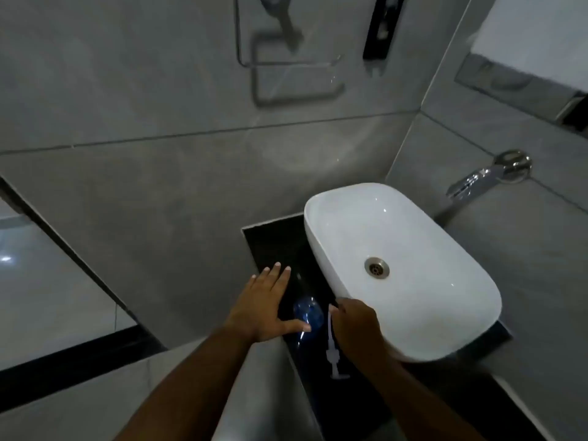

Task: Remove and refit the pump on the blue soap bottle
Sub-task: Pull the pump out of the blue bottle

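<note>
Head view: white basin crowds blue soap bottle.

Your body in view: two bare forearms and both hands, nothing else. No sleeves reach into view on either arm. Your left hand shows short, pale fingernails; no rings, no glove. Your right hand is likewise bare, nails not visible. No watch, band or bracelet shows on either wrist. Dim light and blur; finer detail can't be made out.
</note>
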{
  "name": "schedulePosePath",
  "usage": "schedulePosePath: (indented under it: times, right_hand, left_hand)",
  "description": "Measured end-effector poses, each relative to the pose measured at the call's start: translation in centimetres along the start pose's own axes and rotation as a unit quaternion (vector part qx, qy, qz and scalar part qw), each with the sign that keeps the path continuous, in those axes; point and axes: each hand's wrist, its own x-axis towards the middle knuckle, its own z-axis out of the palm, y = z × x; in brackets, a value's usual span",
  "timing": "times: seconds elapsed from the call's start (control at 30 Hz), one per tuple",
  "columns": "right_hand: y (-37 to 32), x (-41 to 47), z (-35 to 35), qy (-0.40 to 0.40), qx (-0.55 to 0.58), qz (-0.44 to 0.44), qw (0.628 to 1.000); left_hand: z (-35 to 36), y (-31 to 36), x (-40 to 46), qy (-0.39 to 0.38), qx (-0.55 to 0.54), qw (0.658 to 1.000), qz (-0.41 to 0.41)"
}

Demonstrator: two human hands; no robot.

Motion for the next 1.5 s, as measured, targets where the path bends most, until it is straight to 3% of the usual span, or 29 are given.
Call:
schedulePosePath:
  times: [0.1, 0.17, 0.27, 0.37, 0.57, 0.73, 0.97, 1.13, 1.5]
  right_hand:
    - [2.0, -1.2, 1.8, -0.054, -0.077, -0.029, 0.995]
    - [2.9, -2.3, 2.7, -0.108, -0.053, 0.043, 0.992]
    - [4.4, -2.9, 3.9, -0.116, -0.015, 0.125, 0.985]
    - [5.1, -3.3, 5.2, -0.131, -0.011, 0.139, 0.981]
    - [5.0, -3.0, 6.0, -0.091, -0.029, 0.137, 0.986]
    - [3.6, -2.4, 4.6, -0.01, 0.061, 0.172, 0.983]
    - [0.8, -1.4, 1.2, 0.062, 0.108, 0.084, 0.989]
    - [-0.7, 0.5, -2.4, 0.101, 0.029, 0.006, 0.994]
    - [-4.0, 2.2, -6.4, -0.039, -0.066, -0.142, 0.987]
  left_hand:
    - [2.0, 0.8, 0.0, -0.021, 0.0, 1.0, 0.011]
    - [3.0, 1.1, 0.1, -0.021, 0.0, 1.0, 0.014]
    - [4.0, 1.3, 0.2, -0.017, 0.011, 1.0, 0.017]
    - [4.3, 1.6, 0.5, -0.004, 0.014, 1.0, 0.015]
    - [4.6, 1.4, 0.9, 0.011, 0.0, 1.0, 0.013]
    - [4.8, 1.2, 1.1, 0.021, 0.026, 0.999, 0.026]
    - [4.4, 1.0, 1.6, 0.057, 0.079, 0.995, 0.038]
    - [4.8, 0.8, 1.5, 0.053, 0.056, 0.996, 0.034]
    - [5.4, 0.4, 1.8, 0.04, 0.036, 0.998, 0.027]
